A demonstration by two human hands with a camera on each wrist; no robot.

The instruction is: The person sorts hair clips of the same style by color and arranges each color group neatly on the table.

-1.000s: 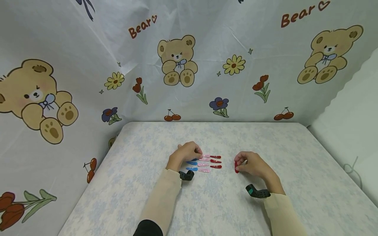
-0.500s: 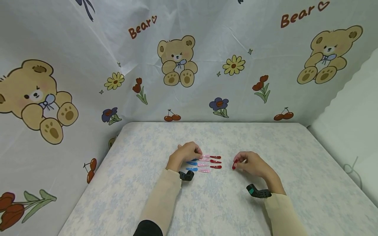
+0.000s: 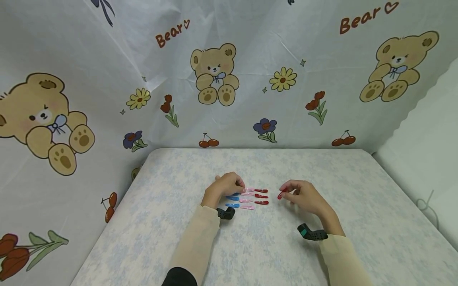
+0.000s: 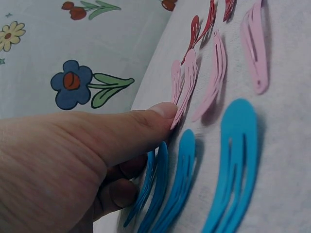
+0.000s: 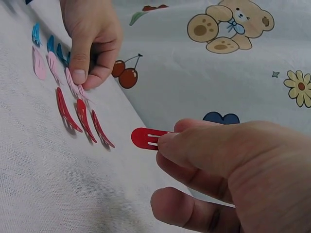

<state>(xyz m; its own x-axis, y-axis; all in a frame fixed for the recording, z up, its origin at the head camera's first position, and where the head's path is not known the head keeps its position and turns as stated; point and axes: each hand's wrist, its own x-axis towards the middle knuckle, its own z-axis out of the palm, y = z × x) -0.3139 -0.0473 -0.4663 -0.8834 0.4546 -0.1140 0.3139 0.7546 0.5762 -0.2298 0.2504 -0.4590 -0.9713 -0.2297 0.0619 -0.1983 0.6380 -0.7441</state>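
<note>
My right hand (image 3: 304,194) pinches a red snap hair clip (image 5: 141,138) between thumb and fingers, its rounded end pointing out toward the rows of clips. My left hand (image 3: 224,184) stays at the far end of the rows, thumb and forefinger pinching the end of a pink hair clip (image 4: 176,80). Close below that thumb lie several blue hair clips (image 4: 238,126), partly covered by the hand in the head view. Three red hair clips (image 5: 68,114) form the column nearest my right hand, with the pink column between them and the blue.
The clips lie on a pale, blue-mottled table (image 3: 272,246). Behind it hangs a white cloth (image 3: 247,47) printed with bears and flowers. Each wrist wears a black camera band (image 3: 313,233). A thin cord (image 3: 427,204) hangs at the right.
My right hand has moved left and slightly away from me, and the red hair clip in it has turned from upright to slanted. The left hand has kept its place.
</note>
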